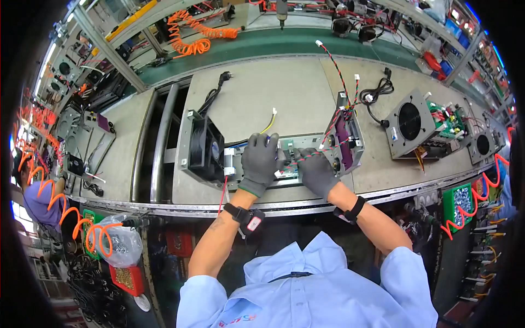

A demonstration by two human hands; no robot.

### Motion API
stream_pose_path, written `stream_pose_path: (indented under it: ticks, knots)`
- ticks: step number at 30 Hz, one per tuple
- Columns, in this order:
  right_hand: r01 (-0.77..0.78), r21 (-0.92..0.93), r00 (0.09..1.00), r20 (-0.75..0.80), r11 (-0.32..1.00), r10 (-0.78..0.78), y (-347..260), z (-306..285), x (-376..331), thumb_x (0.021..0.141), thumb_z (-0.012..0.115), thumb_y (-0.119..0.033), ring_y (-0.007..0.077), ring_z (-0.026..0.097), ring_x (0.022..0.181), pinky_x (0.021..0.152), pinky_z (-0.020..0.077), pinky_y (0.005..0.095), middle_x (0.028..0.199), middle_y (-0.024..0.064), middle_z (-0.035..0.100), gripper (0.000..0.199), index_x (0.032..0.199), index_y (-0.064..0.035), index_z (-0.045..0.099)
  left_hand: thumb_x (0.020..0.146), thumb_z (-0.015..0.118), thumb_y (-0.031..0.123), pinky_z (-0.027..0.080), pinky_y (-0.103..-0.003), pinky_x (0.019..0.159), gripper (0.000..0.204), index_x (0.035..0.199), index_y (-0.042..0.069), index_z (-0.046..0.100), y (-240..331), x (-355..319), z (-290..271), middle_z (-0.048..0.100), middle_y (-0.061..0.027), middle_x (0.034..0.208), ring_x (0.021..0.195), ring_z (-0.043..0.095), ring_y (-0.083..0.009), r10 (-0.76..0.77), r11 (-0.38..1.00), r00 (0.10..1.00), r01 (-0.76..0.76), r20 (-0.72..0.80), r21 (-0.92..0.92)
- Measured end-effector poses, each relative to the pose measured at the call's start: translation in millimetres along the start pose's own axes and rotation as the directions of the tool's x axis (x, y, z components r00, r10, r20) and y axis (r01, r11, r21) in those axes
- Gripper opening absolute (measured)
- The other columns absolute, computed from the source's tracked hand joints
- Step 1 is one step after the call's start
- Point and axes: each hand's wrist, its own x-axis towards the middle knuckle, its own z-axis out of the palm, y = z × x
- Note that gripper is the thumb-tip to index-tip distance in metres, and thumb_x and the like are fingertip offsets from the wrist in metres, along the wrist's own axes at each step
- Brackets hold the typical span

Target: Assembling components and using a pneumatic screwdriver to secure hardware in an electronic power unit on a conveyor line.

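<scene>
- Head view: the person is leaning over a grey workbench [284, 87], with both forearms coming up from the lower edge and both hands in dark grey gloves.
- The left hand [259, 162] is lying palm-down on the open metal chassis [273, 164], fingers curled over its middle; whether those fingers are pinching anything beneath them cannot be told.
- The right hand [316, 170] is resting just beside the left one, on the right part of the same chassis, fingers bent downward and touching the inside; its grip cannot be made out either.
- The chassis is sitting directly under both hands, near the front edge of the bench, in front of the person's chest.
- A black cooling fan [205, 148] is standing upright at the chassis's left end, just to the left of the left hand.
- A red-and-black twisted wire [339, 76] is running from the chassis's right end up and away across the bench, ending in a white connector; a strand of it is passing between the two hands.
- A yellow wire [269, 123] is rising from just behind the left hand.
- A second fan unit [411, 123] with a green circuit board is lying well apart to the right.
- An orange coiled hose [188, 35] is lying at the far side, beyond the green conveyor strip [262, 46].
- A black wristband is sitting on each wrist.
</scene>
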Motion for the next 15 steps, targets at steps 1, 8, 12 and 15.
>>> stream_pose_path:
  ticks: [1,8,12,15]
  knots:
    - [-0.012,-0.024,0.994,0.105,1.000,0.015,-2.9,-6.6,-0.3,0.075,0.060,-0.004,0.0326,0.060,0.107,0.092,0.0478,0.0419,0.115,0.0165,0.064,0.049,0.124,-0.0006,0.058,0.076,0.067,0.018,0.053,-0.042,0.075,0.038,0.112,0.007,0.060,0.2,-1.7,-3.3,0.057,-0.0121,0.096,0.096,0.058,-0.0320,0.000,1.000,1.000,0.000,-0.016,0.000]
    - [-0.045,0.175,0.965,0.261,0.984,-0.002,-48.3,-103.9,-21.6,0.085,0.059,-0.011,0.0403,0.054,0.115,0.095,0.0475,0.0476,0.124,0.0232,0.057,0.050,0.132,0.0016,0.048,0.076,0.073,0.023,0.040,-0.052,0.103,0.060,0.129,0.004,0.051,26.1,-44.5,-40.9,0.046,-0.0246,0.134,0.122,0.046,-0.0440,-0.117,0.982,0.990,0.103,-0.081,-0.156]
    - [-0.081,0.505,0.737,0.611,0.859,-0.290,-63.2,-230.4,6.4,0.093,0.060,-0.024,0.0382,0.065,0.100,0.089,0.0511,0.0440,0.111,0.0205,0.067,0.036,0.121,-0.0027,0.063,0.083,0.067,0.026,0.040,-0.051,0.104,0.052,0.126,0.001,0.054,20.9,-108.6,-50.8,0.049,-0.0241,0.131,0.121,0.048,-0.0419,-0.190,0.955,0.981,0.196,0.048,-0.224]
    - [-0.034,0.466,0.861,0.462,0.884,-0.210,-56.1,-280.3,51.0,0.089,0.067,-0.017,0.0313,0.070,0.097,0.087,0.0547,0.0391,0.107,0.0161,0.071,0.033,0.119,-0.0040,0.067,0.083,0.066,0.027,0.039,-0.052,0.105,0.049,0.123,0.001,0.055,8.7,-119.9,-57.4,0.051,-0.0229,0.128,0.120,0.049,-0.0412,-0.259,0.947,0.954,0.281,0.151,-0.153]
